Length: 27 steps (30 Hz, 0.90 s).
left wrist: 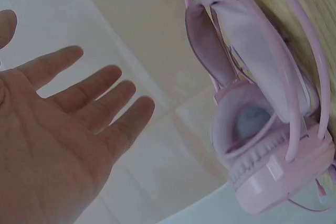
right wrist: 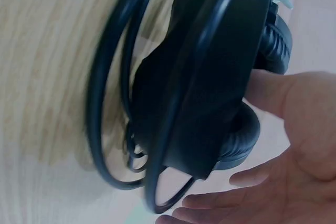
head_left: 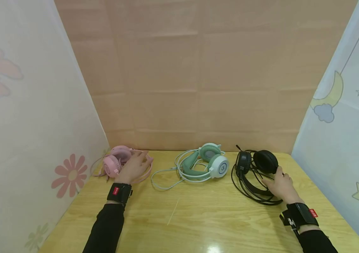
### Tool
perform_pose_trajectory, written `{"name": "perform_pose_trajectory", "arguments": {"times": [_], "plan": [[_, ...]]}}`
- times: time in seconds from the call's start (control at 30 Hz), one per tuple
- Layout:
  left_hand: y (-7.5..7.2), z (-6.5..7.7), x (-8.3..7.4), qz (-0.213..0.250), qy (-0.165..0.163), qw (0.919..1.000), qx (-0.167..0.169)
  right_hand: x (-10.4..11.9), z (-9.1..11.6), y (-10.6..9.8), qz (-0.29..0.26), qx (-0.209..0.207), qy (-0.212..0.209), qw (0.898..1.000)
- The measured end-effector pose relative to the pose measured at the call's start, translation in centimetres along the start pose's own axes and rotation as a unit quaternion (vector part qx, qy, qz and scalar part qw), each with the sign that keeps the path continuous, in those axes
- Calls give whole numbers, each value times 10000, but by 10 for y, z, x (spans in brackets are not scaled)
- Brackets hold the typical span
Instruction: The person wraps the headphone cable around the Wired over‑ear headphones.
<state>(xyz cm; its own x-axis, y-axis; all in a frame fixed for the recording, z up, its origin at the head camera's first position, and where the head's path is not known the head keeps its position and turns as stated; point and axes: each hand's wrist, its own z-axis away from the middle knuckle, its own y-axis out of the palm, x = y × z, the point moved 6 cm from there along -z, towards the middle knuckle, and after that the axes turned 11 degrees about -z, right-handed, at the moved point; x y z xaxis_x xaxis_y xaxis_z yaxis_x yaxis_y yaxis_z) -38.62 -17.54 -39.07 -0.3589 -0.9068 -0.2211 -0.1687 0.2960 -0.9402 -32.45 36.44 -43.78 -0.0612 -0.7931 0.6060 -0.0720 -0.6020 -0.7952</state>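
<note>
Pink over-ear headphones [head_left: 112, 166] lie at the left back of the table. My left hand [head_left: 134, 167] is over their right side; in the left wrist view its fingers [left wrist: 92, 90] are extended and slightly spread, apart from the padded headband [left wrist: 257, 51]. On the right, black headphones [head_left: 266, 161] lie with their headband [right wrist: 210, 77] toward me. My right hand [head_left: 282, 187] is at their right side. Its thumb [right wrist: 265, 95] meets the edge of the headband in the right wrist view, while the other fingers [right wrist: 218, 199] reach out straight past the ear cushion.
White-and-green headphones [head_left: 220, 166] lie between the two hands, their white cable [head_left: 163, 189] looped out to the left. A brown paper backdrop [head_left: 179, 88] rises behind the wooden table [head_left: 198, 221]. Patterned white panels [head_left: 69, 105] flank both sides.
</note>
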Motion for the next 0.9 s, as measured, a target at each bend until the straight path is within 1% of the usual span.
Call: {"name": "perform_pose_trajectory", "arguments": {"times": [0.07, 0.13, 0.2, 0.27, 0.33, 0.37, 0.4, 0.43, 0.5, 0.53, 0.6, 0.63, 0.67, 0.73, 0.8, 0.9], "plan": [[3, -1, -3, 92, 26, 9999, 118, -4, 1, 0, -71, 34, 144, 9999], [7, 0, -6, 183, -22, 9995, 252, -8, 2, 1, -121, 125, 290, 9994], [10, 0, -10, 245, 2, 9993, 294, -14, 3, 2, -145, 205, 421, 9988], [13, 1, -14, 253, 49, 9993, 281, -19, 3, 3, -147, 307, 506, 9981], [14, 0, -19, 249, 153, 9994, 156, -24, 2, 3, -118, 445, 570, 9973], [15, -1, -22, 214, 246, 9994, 85, -26, 1, 3, -155, 523, 615, 9966], [16, -1, -25, 180, 272, 9995, 58, -29, 1, 4, -213, 623, 663, 9956], [17, -2, -27, 197, 315, 9993, 43, -32, 0, 4, -316, 720, 726, 9943], [22, -3, -33, 268, 387, 9989, 83, -37, 0, 5, -700, 883, 885, 9897], [24, -4, -36, 299, 400, 9987, 134, -40, -1, 6, -963, 910, 967, 9865], [28, -5, -42, 447, 409, 9978, 257, -44, -1, 5, -1593, 764, 1133, 9777], [30, -6, -45, 523, 428, 9973, 283, -46, -1, 4, -1937, 631, 1192, 9717], [32, -6, -48, 499, 458, 9973, 282, -47, -1, 4, -2239, 484, 1237, 9655], [34, -7, -55, 572, 530, 9967, 233, -50, 0, 3, -2727, 151, 1294, 9533], [38, -8, -61, 609, 623, 9960, 210, -52, 1, 3, -3000, -169, 1361, 9440], [46, -8, -67, 610, 696, 9954, 261, -54, 5, 7, -3458, -514, 1513, 9246]]}}
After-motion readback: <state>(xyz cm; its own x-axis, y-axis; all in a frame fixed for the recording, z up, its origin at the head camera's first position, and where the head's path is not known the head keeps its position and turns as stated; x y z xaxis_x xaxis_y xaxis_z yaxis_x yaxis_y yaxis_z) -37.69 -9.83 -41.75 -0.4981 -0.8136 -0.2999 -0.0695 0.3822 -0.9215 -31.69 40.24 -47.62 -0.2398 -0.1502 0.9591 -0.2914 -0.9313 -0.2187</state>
